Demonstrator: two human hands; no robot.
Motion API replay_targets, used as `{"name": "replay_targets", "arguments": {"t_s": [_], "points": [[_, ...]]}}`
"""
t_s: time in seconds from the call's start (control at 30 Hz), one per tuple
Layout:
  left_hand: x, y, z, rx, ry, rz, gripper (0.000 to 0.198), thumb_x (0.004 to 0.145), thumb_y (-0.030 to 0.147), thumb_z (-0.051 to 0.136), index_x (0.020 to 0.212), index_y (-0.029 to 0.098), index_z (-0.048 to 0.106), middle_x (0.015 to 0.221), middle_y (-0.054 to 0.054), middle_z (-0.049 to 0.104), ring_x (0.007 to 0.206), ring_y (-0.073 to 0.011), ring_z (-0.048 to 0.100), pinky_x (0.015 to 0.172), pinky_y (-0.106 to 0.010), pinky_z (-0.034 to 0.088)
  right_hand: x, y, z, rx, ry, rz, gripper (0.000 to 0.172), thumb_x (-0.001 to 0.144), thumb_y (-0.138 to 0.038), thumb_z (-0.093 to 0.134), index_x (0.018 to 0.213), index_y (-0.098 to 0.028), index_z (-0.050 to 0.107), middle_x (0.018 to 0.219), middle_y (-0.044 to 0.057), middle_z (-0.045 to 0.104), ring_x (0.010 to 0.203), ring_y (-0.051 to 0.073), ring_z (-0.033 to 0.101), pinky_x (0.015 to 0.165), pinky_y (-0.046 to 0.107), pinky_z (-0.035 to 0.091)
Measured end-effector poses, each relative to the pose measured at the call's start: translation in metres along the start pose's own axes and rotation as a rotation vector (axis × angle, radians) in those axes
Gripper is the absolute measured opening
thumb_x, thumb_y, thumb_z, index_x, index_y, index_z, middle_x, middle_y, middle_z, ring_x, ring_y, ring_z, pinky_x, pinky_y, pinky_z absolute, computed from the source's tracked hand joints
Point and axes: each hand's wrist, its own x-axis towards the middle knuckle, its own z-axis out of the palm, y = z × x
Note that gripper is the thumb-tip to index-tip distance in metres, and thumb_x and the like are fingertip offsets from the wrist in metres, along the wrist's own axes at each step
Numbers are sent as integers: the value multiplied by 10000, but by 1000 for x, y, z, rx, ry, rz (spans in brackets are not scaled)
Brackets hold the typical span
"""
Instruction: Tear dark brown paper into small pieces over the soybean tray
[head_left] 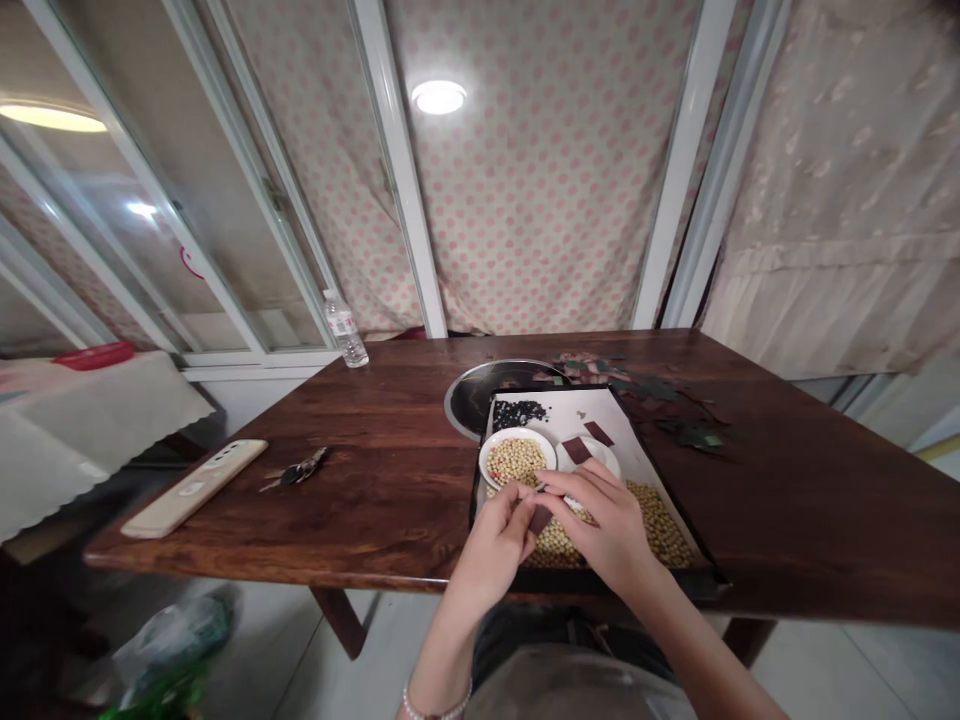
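A black tray [709,568] lies at the near edge of a dark wooden table [375,480]. It holds a spread of pale beans [664,530], a patch of black beans [519,412], a white bowl of pale beans [516,459] and a white dish with dark red paper squares [589,445]. Both hands meet over the tray's near left part. My left hand [501,535] pinches a small dark red piece [540,518]. My right hand [604,520] curls its fingers over the beans, touching the same piece.
A round metal plate [469,395] lies behind the tray. Dark paper scraps [675,405] are scattered at the back right. A remote control [193,487], a small dark object [296,470] and a water bottle [345,328] are on the left.
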Motion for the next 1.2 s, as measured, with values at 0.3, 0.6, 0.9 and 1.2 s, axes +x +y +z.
{"name": "replay_targets", "arguments": {"t_s": [0.3, 0.6, 0.9, 1.2], "points": [[-2, 4, 0, 43, 26, 47, 201, 856, 351, 449, 747, 187, 410, 448, 124, 263, 332, -25, 214, 373, -152, 148, 2, -1, 0, 73, -48, 266, 256, 747, -197, 648, 991, -243, 589, 689, -20, 600, 628, 153, 519, 618, 273, 450], [-2, 3, 0, 70, 61, 56, 197, 872, 350, 435, 766, 183, 426, 445, 124, 276, 332, -25, 217, 370, -149, 167, 6, -4, 0, 108, -35, 409, 308, 710, -204, 649, 984, -226, 510, 661, -50, 640, 600, 131, 541, 583, 248, 427], [-1, 4, 1, 37, 136, 65, 223, 845, 385, 466, 755, 186, 420, 456, 122, 297, 327, -27, 251, 362, -150, 192, 2, -2, 1, 138, -50, 358, 271, 775, -193, 599, 1026, -239, 507, 790, -35, 694, 693, 148, 597, 604, 258, 451], [0, 2, 0, 73, 158, 79, 202, 858, 369, 442, 766, 190, 428, 438, 123, 298, 324, -30, 248, 357, -148, 190, -2, 1, 2, 117, -30, 286, 323, 818, -191, 556, 1122, -236, 458, 833, -10, 698, 749, 162, 618, 673, 285, 475]]}}
